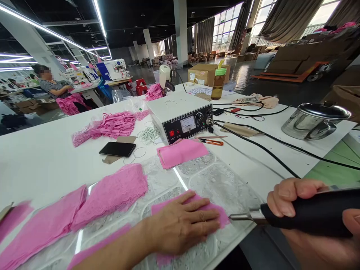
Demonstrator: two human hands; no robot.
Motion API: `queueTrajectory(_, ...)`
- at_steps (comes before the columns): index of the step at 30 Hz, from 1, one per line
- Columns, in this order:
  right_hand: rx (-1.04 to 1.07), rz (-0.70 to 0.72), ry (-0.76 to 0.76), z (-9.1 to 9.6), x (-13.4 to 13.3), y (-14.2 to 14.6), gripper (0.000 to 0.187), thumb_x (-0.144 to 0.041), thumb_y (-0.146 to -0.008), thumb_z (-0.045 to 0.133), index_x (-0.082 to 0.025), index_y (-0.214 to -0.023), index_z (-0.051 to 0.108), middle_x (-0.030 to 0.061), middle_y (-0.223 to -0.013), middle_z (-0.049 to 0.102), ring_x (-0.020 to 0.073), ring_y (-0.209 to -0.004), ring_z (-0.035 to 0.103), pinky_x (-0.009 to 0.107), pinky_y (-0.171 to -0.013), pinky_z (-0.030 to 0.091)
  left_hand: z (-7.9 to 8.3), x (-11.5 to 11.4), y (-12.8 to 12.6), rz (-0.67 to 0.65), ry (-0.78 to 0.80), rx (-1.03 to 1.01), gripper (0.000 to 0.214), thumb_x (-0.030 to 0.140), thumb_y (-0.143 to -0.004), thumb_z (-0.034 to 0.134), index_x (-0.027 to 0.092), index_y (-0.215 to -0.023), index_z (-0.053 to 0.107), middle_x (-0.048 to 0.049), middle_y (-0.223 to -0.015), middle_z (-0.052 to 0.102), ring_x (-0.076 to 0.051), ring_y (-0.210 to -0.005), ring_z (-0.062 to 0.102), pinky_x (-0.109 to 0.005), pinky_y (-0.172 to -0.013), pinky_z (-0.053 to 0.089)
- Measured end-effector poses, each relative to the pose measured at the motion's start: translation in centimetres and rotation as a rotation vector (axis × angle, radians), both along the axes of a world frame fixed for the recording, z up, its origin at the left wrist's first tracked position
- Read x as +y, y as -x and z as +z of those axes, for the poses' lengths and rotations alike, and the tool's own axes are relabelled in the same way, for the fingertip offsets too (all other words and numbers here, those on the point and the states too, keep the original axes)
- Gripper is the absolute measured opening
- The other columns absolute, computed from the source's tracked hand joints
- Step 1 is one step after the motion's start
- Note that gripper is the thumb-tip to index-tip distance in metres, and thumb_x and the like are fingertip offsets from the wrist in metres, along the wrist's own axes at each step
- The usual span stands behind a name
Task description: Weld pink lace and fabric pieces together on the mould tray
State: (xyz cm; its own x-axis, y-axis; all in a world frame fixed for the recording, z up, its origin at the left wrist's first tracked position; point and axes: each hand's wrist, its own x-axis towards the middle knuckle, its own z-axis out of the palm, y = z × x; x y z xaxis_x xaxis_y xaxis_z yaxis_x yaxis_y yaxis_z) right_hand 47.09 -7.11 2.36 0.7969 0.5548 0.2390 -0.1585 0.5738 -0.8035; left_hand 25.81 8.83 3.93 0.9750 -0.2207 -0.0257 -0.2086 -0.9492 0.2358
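Note:
My left hand (180, 225) lies flat, fingers spread, pressing a pink lace piece (218, 215) onto a clear patterned mat (225, 183) at the table's front edge. My right hand (298, 198) is wrapped round the black handle of a handheld tool (309, 215). Its metal tip (239, 216) points left and sits just beside the right edge of that lace piece. A black cable (267, 150) runs from the tool's side toward a white control box (182, 114) with a dial and knobs at mid table.
More pink lace pieces (112, 195) lie to the left, a folded pink cloth (181, 152) before the box. A phone (117, 149), pink straps (112, 124), orange snips (210, 141), a bottle (218, 83) and a steel pot (315, 120) stand around. A person sits far left (53, 86).

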Motion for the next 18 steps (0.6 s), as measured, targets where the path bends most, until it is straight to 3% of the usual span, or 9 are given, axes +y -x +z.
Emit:
queueTrajectory(3, 0.015, 0.052, -0.019, -0.1, -0.1, 0.2, 0.033, -0.055, -0.073, 0.057, -0.022, -0.079, 0.057, -0.0017, -0.067, 0.037, 0.0144, -0.051, 0.04, 0.032, -0.043, 0.043, 0.1, 0.0, -0.1, 0.001, 0.001, 0.027, 0.04, 0.031, -0.104, 0.034, 0.019, -0.141, 0.044, -0.0004, -0.149, 0.044, -0.024, -0.14, 0.034, -0.046, -0.119, 0.017)
queueTrajectory(8, 0.045, 0.071, -0.028, -0.1, 0.0, 0.3, 0.029, -0.051, -0.071, 0.061, -0.024, -0.079, 0.055, 0.0002, -0.073, 0.044, 0.014, -0.051, 0.041, 0.031, -0.042, 0.043, 0.1, -0.1, -0.1, 0.0, 0.006, 0.023, 0.039, 0.031, -0.103, 0.035, 0.018, -0.139, 0.045, -0.0016, -0.148, 0.046, -0.025, -0.14, 0.036, -0.046, -0.118, 0.018)
queueTrajectory(18, 0.037, -0.008, -0.026, 1.3, 0.9, 1.8, 0.023, -0.044, -0.07, 0.06, -0.022, -0.075, 0.057, 0.001, -0.068, 0.044, 0.0149, -0.048, 0.043, 0.029, -0.04, 0.038, 0.0, -0.1, -0.2, 0.007, 0.039, 0.002, 0.038, 0.03, -0.103, 0.036, 0.019, -0.138, 0.046, -0.0031, -0.146, 0.048, -0.024, -0.139, 0.036, -0.046, -0.119, 0.018)
